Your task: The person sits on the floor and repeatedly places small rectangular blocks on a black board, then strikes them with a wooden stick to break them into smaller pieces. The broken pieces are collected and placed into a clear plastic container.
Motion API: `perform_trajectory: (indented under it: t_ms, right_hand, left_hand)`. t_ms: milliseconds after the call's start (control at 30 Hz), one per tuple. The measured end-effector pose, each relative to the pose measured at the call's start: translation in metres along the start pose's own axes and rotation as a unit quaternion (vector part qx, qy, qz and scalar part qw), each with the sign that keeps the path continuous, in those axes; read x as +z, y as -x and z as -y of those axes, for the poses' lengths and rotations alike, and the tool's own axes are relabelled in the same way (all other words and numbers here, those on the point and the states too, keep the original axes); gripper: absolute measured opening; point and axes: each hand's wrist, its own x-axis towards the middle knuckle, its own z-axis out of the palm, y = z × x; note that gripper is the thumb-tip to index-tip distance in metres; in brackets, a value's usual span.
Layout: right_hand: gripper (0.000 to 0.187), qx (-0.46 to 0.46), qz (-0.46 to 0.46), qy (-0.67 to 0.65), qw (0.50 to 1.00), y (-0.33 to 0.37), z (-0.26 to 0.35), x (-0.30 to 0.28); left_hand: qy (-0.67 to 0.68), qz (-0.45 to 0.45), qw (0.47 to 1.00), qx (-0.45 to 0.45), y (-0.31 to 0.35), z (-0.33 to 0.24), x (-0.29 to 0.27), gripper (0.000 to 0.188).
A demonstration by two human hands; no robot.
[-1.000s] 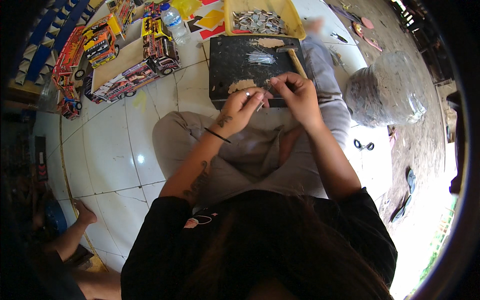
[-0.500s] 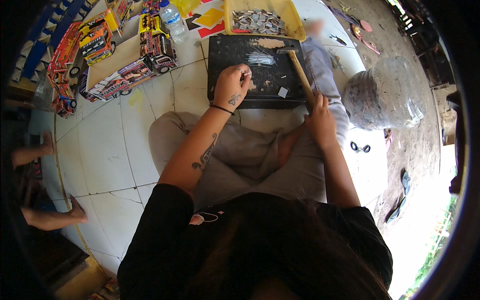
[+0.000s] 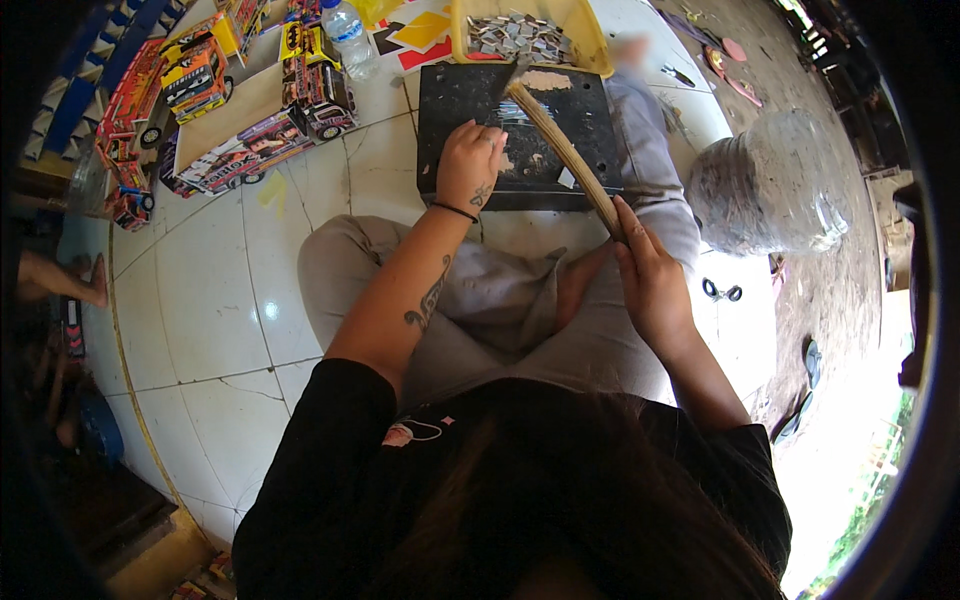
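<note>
Above the black block: a hammer with a round tan wooden handle and a dark head [image 3: 562, 150] slants across a flat-topped, black rectangular block [image 3: 450, 95].
Hammer's long axis: it runs diagonally, from the butt end at the lower right up to the head at the upper left; the head points away from the person, toward the block's far edge.
Handle: straight-grained wood, darker toward the gripped end.
Hammer head: blurred, so its exact shape cannot be told.
Right hand: the right hand [image 3: 652, 275] is wrapped around the lower end of the handle, its fingers closed on the wood, near the block's near right corner.
Left hand: the left hand [image 3: 470, 163] is over the left part of the block, fingers bent and drawn together, fingertips near the block's top; whether they pinch anything cannot be told.
Block top: black and scuffed, with bare, ragged tan patches.
Thin pins: a loose pile of slim, straight, pale bluish pins [image 3: 509, 112] lies on the block, partly behind the handle.
Pale square: a small, flat whitish piece [image 3: 566, 178] lies near the handle, toward the block's near edge.
Yellow tray: a yellow plastic tray [image 3: 592, 38] stands just beyond the block, holding many small, flat grey and tan pieces [image 3: 515, 38].
</note>
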Motion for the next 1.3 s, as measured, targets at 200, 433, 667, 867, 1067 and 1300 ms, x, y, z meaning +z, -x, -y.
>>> perform_trajectory:
  t_ms: [200, 433, 667, 867, 1067, 1300]
  right_hand:
    - [0.053, 0.005, 0.024, 0.065, 0.998, -0.001, 0.005, -0.005]
    - [0.052, -0.010, 0.006, 0.043, 0.999, 0.000, 0.000, -0.002]
    - [0.052, -0.012, -0.014, 0.018, 1.000, 0.002, -0.003, 0.003]
    - [0.049, -0.016, -0.009, -0.036, 0.999, -0.001, -0.020, 0.012]
    - [0.047, 0.080, -0.079, 0.027, 0.993, -0.037, -0.066, 0.018]
    - [0.054, 0.185, -0.059, 0.116, 0.974, -0.058, -0.093, 0.046]
  left_hand:
    - [0.007, 0.006, 1.000, 0.010, 0.001, 0.005, 0.005, 0.012]
    - [-0.006, 0.012, 1.000, 0.012, 0.002, 0.005, 0.005, 0.012]
    - [-0.002, 0.019, 1.000, 0.006, -0.001, 0.005, 0.005, 0.011]
    - [0.004, 0.020, 1.000, 0.003, 0.000, 0.005, 0.004, 0.011]
    - [0.062, 0.042, 0.990, -0.120, -0.009, -0.001, -0.006, 0.013]
    - [0.188, 0.212, 0.899, -0.335, -0.074, 0.034, 0.002, 0.023]
